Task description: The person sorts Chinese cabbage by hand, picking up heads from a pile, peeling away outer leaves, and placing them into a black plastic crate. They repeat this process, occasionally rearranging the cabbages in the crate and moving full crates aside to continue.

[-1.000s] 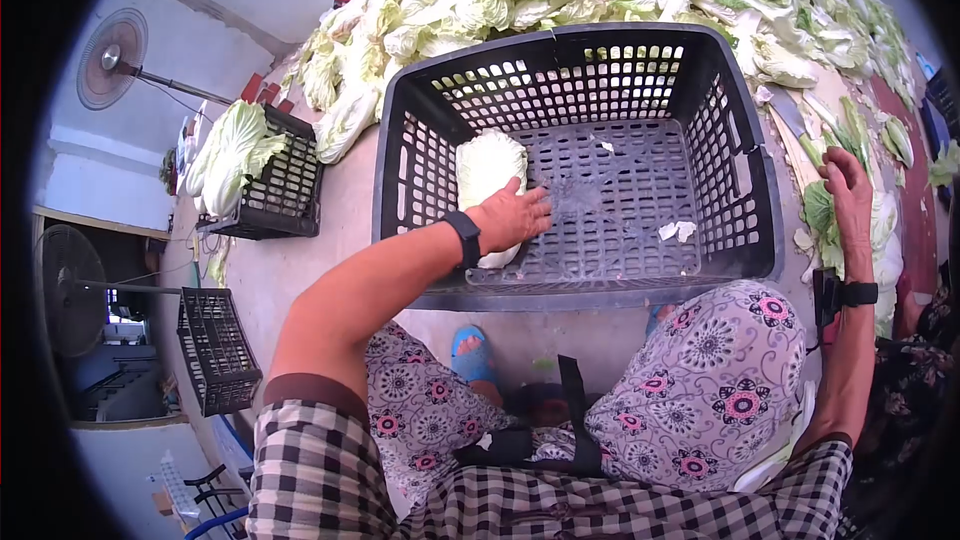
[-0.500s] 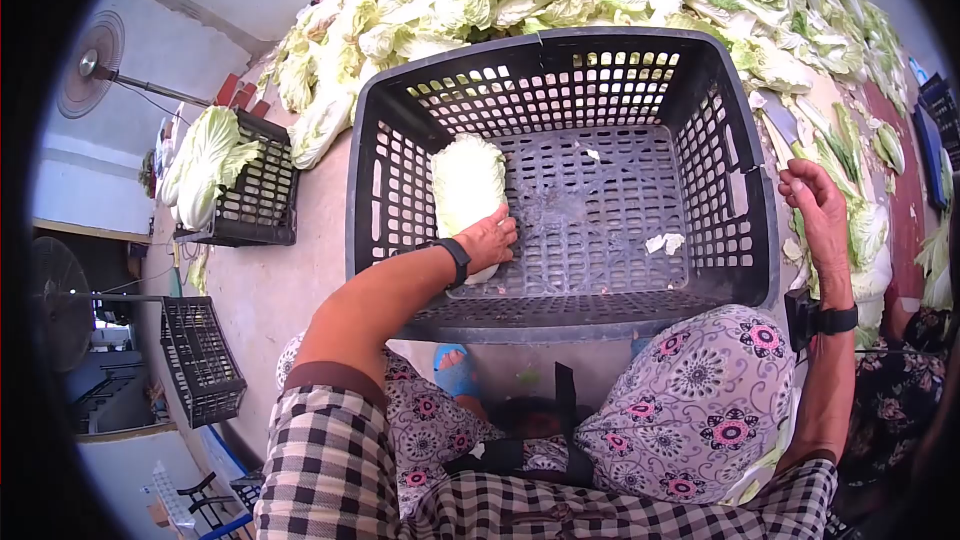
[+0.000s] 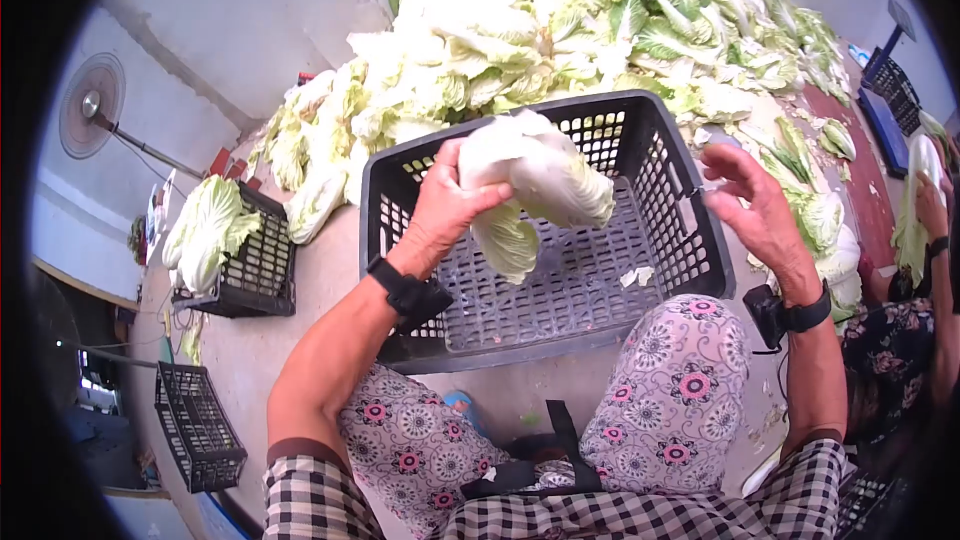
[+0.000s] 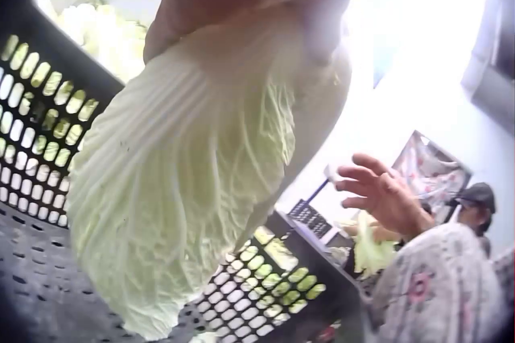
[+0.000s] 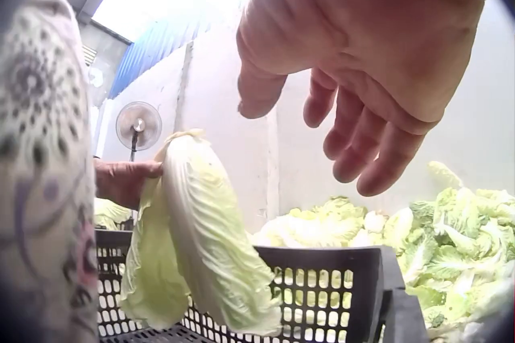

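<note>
A pale napa cabbage (image 3: 545, 170) hangs tilted above the black plastic crate (image 3: 700, 285), gripped at its white stem end by my left hand (image 3: 450, 200). One outer leaf (image 4: 177, 174) droops away from the head, plain in the left wrist view. The right wrist view shows the cabbage (image 5: 213, 230) from its side, root end up, with the thumb across it. My right hand (image 3: 755, 205) is raised over the crate's right rim, fingers spread and slightly bent, holding nothing. Scraps of leaf (image 3: 637, 277) lie on the crate floor.
Behind the crate rises a large heap of cabbage leaves (image 3: 470, 50). At left, another cabbage (image 3: 208, 230) rests on a smaller black crate (image 3: 262, 260), near a standing fan (image 3: 92, 105). Another person's arm (image 3: 940, 270) shows at far right, holding a long cabbage.
My left hand has lifted the cabbage from the crate floor into the air. My right hand has moved inward toward the crate, its fingers spreading. The head view has shifted.
</note>
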Tool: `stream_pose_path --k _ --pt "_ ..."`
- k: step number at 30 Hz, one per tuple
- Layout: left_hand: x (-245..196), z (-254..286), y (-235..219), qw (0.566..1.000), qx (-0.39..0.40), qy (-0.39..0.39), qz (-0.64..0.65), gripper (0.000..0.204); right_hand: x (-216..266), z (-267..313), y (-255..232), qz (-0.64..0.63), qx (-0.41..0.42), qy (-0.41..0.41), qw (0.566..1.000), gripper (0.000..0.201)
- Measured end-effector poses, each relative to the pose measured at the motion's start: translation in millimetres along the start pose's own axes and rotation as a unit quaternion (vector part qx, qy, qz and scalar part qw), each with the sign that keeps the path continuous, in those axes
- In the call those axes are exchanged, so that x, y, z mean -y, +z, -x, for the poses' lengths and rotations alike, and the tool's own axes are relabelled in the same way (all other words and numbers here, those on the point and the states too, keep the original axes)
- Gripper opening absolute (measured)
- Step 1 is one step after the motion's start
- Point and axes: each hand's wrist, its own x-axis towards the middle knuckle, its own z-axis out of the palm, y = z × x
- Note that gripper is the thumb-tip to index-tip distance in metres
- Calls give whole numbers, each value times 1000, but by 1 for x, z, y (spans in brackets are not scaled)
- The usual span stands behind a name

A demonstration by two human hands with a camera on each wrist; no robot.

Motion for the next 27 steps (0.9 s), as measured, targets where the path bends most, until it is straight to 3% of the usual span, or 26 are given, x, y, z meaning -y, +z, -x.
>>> stream_pose_path --k 2,6,12,15,16,18,21,23,24,26,27 --pt "-46 5 9 993 -17 21 112 66 34 0 1 68 18 -69 995 68" --pt "-113 23 11 977 -12 112 179 76 78 -1 5 152 38 -170 973 98" --pt "-161 67 25 977 -24 142 160 95 122 11 31 159 -13 -306 938 103" --pt "-165 87 30 977 19 182 113 93 131 15 36 90 -9 -356 930 96" --pt "-169 90 32 964 23 260 56 88 131 19 42 81 -33 -382 920 95" --pt "-170 96 27 946 -72 288 -128 84 127 24 49 69 -80 -431 896 95" --pt "-154 104 5 964 -48 256 -48 82 133 35 54 59 -108 -432 893 87" --pt "-136 101 -34 911 -74 282 -291 80 133 40 57 62 -123 -429 893 85" --pt "-135 103 -33 968 -53 203 -134 79 132 42 59 63 -130 -428 892 84" --pt "-133 106 -37 975 -28 199 -91 67 129 45 62 42 -124 -415 900 84" --pt "-134 107 -35 965 -30 211 -153 61 127 46 64 25 -115 -405 907 84"
